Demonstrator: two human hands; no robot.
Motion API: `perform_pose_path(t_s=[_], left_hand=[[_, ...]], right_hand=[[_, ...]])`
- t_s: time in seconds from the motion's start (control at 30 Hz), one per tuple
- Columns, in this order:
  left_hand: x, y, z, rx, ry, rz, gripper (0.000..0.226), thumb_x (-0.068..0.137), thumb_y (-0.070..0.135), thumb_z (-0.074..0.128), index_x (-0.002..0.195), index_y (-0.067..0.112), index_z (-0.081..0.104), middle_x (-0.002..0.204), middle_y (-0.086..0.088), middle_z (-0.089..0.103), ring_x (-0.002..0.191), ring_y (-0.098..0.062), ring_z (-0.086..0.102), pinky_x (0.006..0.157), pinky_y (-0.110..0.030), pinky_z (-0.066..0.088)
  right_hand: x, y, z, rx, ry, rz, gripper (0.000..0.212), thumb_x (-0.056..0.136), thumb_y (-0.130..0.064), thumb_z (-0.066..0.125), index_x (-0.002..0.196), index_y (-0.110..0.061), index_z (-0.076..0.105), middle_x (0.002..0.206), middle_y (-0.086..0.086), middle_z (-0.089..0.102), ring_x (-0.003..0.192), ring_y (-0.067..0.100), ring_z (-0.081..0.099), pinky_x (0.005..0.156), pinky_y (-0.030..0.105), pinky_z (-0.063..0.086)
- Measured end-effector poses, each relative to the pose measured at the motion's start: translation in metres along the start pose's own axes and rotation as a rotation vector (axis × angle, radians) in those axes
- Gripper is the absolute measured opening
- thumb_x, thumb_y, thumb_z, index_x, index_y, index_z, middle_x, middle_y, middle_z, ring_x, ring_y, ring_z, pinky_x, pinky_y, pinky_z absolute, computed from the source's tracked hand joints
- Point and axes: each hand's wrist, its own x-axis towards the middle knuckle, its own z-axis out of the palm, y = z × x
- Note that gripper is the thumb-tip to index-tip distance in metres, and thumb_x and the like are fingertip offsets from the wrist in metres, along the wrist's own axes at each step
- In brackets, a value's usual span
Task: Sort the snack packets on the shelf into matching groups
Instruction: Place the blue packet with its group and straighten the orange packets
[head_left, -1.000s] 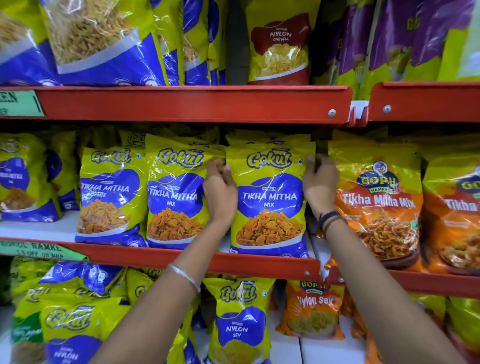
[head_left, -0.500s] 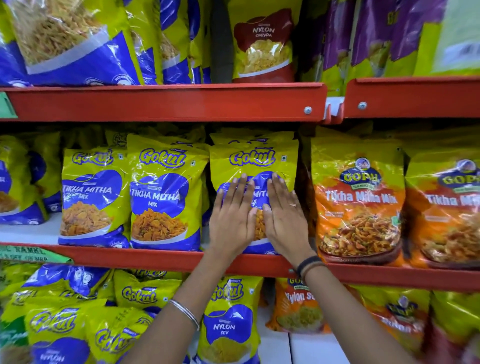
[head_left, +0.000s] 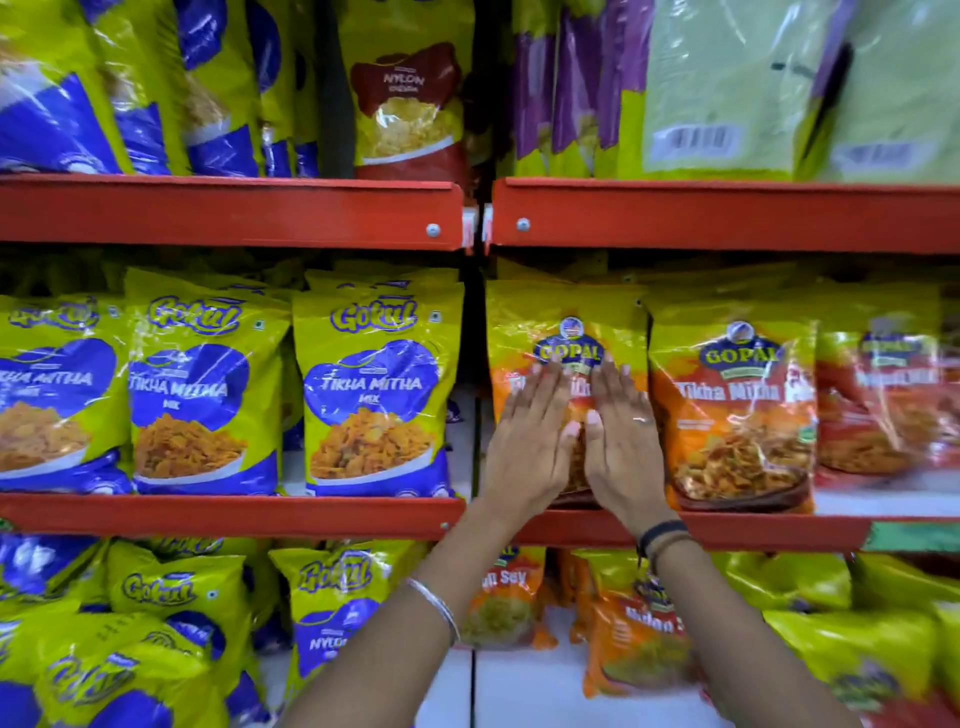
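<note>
Both palms flat on the Gopal packet (head_left: 569, 332) on the middle shelf (head_left: 727, 530): left hand (head_left: 527, 447) and right hand (head_left: 623, 447) side by side, fingers straight and together, gripping nothing. Gokul packets (head_left: 374, 389) stand left.

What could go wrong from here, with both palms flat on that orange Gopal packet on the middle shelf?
1. Neither the left hand nor the right hand grips the orange Gopal packet; both lie flat with fingers spread, so a firm push could tip it backward or crumple it.
2. The neighbouring Gopal packet stands close to the right hand; sideways pressure might knock it askew.
3. The yellow Gokul packet sits just across the shelf gap, so a leftward slide could mix the two brands.
</note>
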Motion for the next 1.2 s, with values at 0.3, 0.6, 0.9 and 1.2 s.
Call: perform_pose_path(t_s=[0.3, 0.6, 0.9, 1.2], left_hand=[[0.006, 0.008, 0.021, 0.211, 0.053, -0.071, 0.056, 0.093, 0.036, 0.028, 0.146, 0.02, 0.022, 0.158, -0.001, 0.021, 0.147, -0.018, 0.014, 0.119, -0.044, 0.017], [0.095, 0.094, 0.033, -0.455, 0.164, -0.303, 0.03, 0.094, 0.013, 0.048, 0.119, -0.002, 0.055, 0.119, -0.023, 0.061, 0.111, -0.033, 0.058, 0.091, -0.032, 0.04], [0.162, 0.103, 0.046, -0.267, 0.053, -0.653, 0.052, 0.083, 0.038, 0.065, 0.052, 0.013, 0.032, 0.088, -0.029, 0.064, 0.084, -0.04, 0.062, 0.06, -0.033, 0.032], [0.161, 0.112, 0.047, -0.23, 0.165, -0.692, 0.009, 0.09, 0.022, 0.055, 0.087, 0.014, 0.056, 0.104, -0.018, 0.067, 0.097, -0.037, 0.061, 0.065, -0.034, 0.037]], right_hand=[[0.0, 0.02, -0.013, 0.115, -0.111, -0.085, 0.056, 0.099, -0.036, 0.02, 0.153, -0.02, 0.015, 0.161, -0.006, 0.008, 0.148, 0.005, 0.003, 0.121, 0.03, 0.005], [0.032, 0.125, -0.114, 0.476, 0.371, 0.29, 0.044, 0.098, -0.033, 0.038, 0.13, -0.005, 0.05, 0.134, 0.015, 0.05, 0.126, 0.025, 0.044, 0.102, 0.027, 0.03], [0.11, 0.2, -0.131, 0.525, 0.084, 0.576, 0.023, 0.09, -0.025, 0.063, 0.079, -0.006, 0.055, 0.076, 0.011, 0.051, 0.071, 0.019, 0.043, 0.061, 0.031, 0.033], [0.101, 0.193, -0.138, 0.321, 0.18, 0.493, 0.026, 0.097, -0.01, 0.049, 0.079, 0.001, 0.066, 0.08, 0.023, 0.065, 0.076, 0.034, 0.061, 0.064, 0.024, 0.03]])
